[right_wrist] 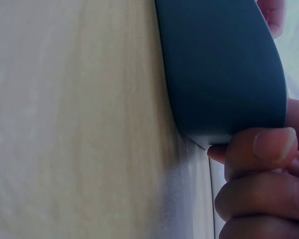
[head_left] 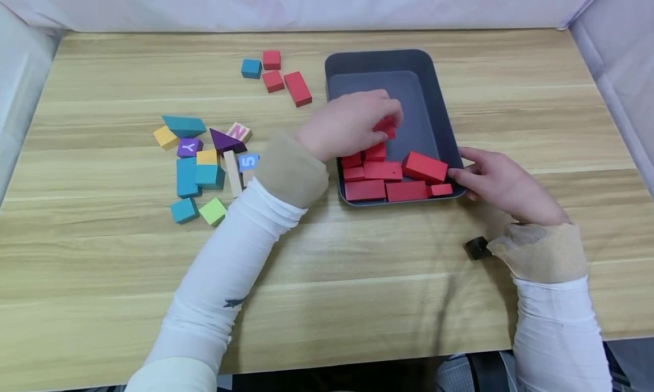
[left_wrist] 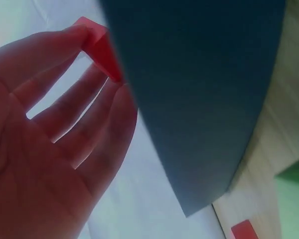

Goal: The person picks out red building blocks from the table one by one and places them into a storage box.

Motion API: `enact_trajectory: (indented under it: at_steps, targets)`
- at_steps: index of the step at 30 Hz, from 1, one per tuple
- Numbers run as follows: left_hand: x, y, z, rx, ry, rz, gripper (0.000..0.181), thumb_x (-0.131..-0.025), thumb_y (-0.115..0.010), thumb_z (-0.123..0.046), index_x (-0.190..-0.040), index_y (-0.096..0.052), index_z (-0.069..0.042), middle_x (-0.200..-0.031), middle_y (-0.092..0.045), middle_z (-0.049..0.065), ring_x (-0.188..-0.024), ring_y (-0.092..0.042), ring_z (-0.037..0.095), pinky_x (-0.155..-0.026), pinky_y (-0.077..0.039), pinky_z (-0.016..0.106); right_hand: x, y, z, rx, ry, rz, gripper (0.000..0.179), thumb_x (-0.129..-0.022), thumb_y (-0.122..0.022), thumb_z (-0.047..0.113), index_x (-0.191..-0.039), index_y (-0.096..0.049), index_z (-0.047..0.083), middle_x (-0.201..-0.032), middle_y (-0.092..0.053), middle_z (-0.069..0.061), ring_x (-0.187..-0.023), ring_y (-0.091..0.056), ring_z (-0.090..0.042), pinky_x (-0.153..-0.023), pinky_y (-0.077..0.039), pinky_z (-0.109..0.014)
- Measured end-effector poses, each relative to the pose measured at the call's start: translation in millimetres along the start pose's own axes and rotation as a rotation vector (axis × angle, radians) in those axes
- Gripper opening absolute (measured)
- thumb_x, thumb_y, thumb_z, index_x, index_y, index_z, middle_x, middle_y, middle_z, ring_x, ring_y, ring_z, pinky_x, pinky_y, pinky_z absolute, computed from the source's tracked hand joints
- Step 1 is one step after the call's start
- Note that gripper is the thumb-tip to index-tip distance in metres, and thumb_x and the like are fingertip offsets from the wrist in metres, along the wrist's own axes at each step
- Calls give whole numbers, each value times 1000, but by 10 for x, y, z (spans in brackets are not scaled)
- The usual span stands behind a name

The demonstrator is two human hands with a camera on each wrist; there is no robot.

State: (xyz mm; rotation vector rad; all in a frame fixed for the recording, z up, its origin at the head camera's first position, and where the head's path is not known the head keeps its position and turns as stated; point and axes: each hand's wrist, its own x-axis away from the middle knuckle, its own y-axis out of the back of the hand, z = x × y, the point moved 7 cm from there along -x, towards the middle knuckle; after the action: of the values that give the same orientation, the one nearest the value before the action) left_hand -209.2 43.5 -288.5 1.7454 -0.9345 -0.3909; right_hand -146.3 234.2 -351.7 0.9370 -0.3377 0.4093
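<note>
A dark grey tray [head_left: 416, 105] holds several red blocks [head_left: 406, 191] packed along its near side, one of them [head_left: 425, 167] sitting slanted. Over the tray's left part, my left hand [head_left: 352, 122] pinches a red block [left_wrist: 100, 50] between thumb and fingers. In the head view that block is partly hidden by the fingers, and I cannot tell whether it touches the blocks below. At the tray's near right corner, my right hand [head_left: 503, 182] grips the wall, thumb at the rim and other fingers outside.
Left of the tray lies a loose group of blocks, among them a blue triangle [head_left: 184, 125], a purple triangle [head_left: 226, 141] and a green block [head_left: 213, 211]. Farther back are a blue block [head_left: 251, 69] and three red ones [head_left: 298, 89]. A small black object [head_left: 477, 248] lies by the right wrist.
</note>
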Motion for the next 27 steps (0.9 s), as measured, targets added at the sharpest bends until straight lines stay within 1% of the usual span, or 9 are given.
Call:
enact_trajectory:
  at_steps: [3,7,9,12,14,19,24,27]
  targets:
    - [-16,-58,-63,-12,-24,15,28,-87,-57,-22,-115,-54,-19,-106,-50,-3,-92,-49,7,-79,-40,19,-2,-7,11,6,-8,5,38,-91,-48,33,-124,-42,17,-59,-54,-10,-56,-51,-21,-54,-33,-28]
    - [-33,-114,-158,-42,-57,15,25,-86,-56,-20,-111,-55,-19,-105,-50,-4,-91,-48,8,-76,-40,20,1,-6,19,8,-16,11,38,-91,-47,34,-125,-42,17,-60,-54,-10,-56,-51,-21,-54,-32,-29]
    - [-42,-136,-198,-63,-65,5,21,-86,-56,-20,-107,-55,-21,-101,-50,-5,-89,-48,7,-73,-40,20,2,-3,21,8,-19,13,38,-91,-47,35,-124,-42,18,-60,-54,-10,-57,-51,-22,-55,-32,-29]
    - [-58,-198,-233,-84,-68,17,17,-86,-55,-21,-103,-54,-23,-97,-49,-7,-86,-48,6,-71,-40,19,3,-7,23,1,-23,17,37,-91,-47,35,-123,-42,18,-60,-54,-11,-57,-51,-22,-55,-32,-29]
    - [-67,-247,-237,-97,-69,29,15,-86,-54,-20,-101,-54,-23,-95,-49,-7,-84,-48,5,-70,-39,19,3,-12,30,3,-19,16,37,-91,-47,35,-124,-42,18,-59,-54,-10,-56,-51,-22,-54,-31,-29]
    - [-80,-341,-196,-126,-37,64,22,-85,-54,-18,-106,-55,-23,-99,-52,-6,-87,-49,7,-73,-40,20,5,-14,51,-1,-7,10,36,-91,-47,32,-124,-42,17,-58,-53,-9,-55,-50,-21,-54,-31,-28]
    - [-90,-365,-183,-146,-27,64,21,-85,-53,-19,-105,-56,-23,-99,-52,-6,-87,-49,8,-74,-40,21,0,-3,59,10,-5,10,38,-91,-47,32,-126,-41,17,-59,-54,-8,-56,-50,-20,-55,-31,-28]
    - [-92,-374,-184,-143,-25,70,20,-86,-52,-19,-105,-56,-23,-98,-52,-7,-87,-49,8,-74,-41,21,-4,-5,44,12,-12,18,41,-91,-47,32,-128,-40,17,-61,-56,-8,-57,-51,-20,-57,-32,-27]
